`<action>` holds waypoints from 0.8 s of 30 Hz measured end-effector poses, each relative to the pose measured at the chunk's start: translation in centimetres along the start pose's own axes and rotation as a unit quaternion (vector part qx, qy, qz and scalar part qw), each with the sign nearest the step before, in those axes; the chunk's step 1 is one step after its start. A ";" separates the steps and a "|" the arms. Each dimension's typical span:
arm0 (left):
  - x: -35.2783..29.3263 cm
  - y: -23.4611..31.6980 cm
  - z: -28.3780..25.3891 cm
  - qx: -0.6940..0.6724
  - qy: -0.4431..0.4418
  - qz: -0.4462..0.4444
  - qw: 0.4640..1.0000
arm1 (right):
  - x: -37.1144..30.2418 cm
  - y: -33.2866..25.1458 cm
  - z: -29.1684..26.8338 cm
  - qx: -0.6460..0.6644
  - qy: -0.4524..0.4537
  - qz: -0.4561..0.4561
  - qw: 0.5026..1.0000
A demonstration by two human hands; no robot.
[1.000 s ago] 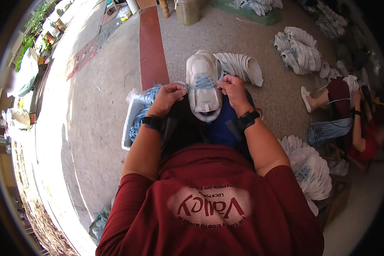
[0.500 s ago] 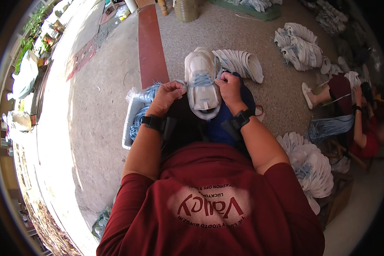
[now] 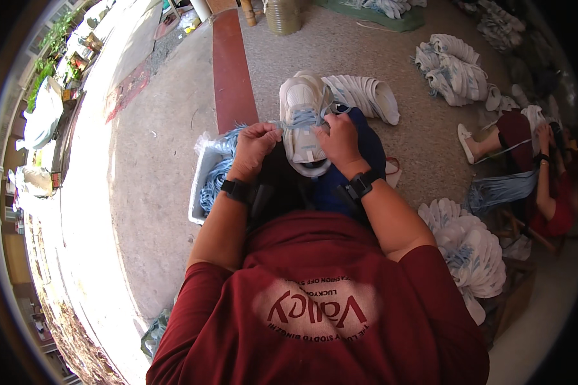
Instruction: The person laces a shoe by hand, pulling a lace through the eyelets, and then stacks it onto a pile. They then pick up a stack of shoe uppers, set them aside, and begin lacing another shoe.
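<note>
Two bare hands are working at one white shoe, which is resting over the person's lap with its toe pointing away and its heel opening facing the maroon shirt [image 3: 315, 256]. One white open-topped box [image 3: 195, 192] is standing just beside the left forearm and is holding a tangle of blue laces [image 3: 216, 183], with clear plastic [image 3: 205, 142] bunching up at its far end. Farther off, a ribbed, translucent container [image 3: 282, 17] is standing on the floor; its contents are not showing clearly.

The white shoe [image 3: 299, 95] is lying between the hands, nearer the right. The left hand [image 3: 257, 146] is pinching with thumb and forefinger together at the shoe's left edge, and a light-blue lace [image 3: 306, 118] is running from the eyelets toward that pinch. The right hand [image 3: 338, 141] is curling over the shoe's right side, its thumb pressing near the tongue; whether those fingers are gripping lace is impossible to tell. A loose loop of lace is curving just beyond its knuckles.

Several nested white uppers [image 3: 363, 97] are lying in a row just right of the toe, and another person [image 3: 549, 199] is sitting farther right.
</note>
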State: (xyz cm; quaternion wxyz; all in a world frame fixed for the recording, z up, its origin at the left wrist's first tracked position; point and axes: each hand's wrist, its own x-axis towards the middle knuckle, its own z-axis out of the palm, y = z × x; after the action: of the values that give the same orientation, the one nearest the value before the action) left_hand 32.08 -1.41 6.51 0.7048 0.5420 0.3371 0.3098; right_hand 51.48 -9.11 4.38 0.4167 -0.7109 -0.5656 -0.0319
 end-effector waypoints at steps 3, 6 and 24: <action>-0.1 0.5 2.8 0.091 -0.013 0.051 0.994 | -0.4 -0.9 -0.9 -0.006 -0.049 -0.022 0.999; 0.8 -0.7 4.5 0.297 -0.032 0.171 0.939 | -0.4 -0.3 -0.1 0.007 -0.030 -0.019 0.999; 3.2 1.2 9.0 0.703 -0.013 0.202 0.682 | -0.3 0.2 0.0 0.141 -0.011 0.154 0.978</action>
State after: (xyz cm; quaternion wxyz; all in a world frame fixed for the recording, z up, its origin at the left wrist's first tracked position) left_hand 41.19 -3.59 8.88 0.0418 0.9371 0.3288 0.1093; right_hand 51.51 -9.36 4.10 0.5060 -0.7242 -0.4527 0.1207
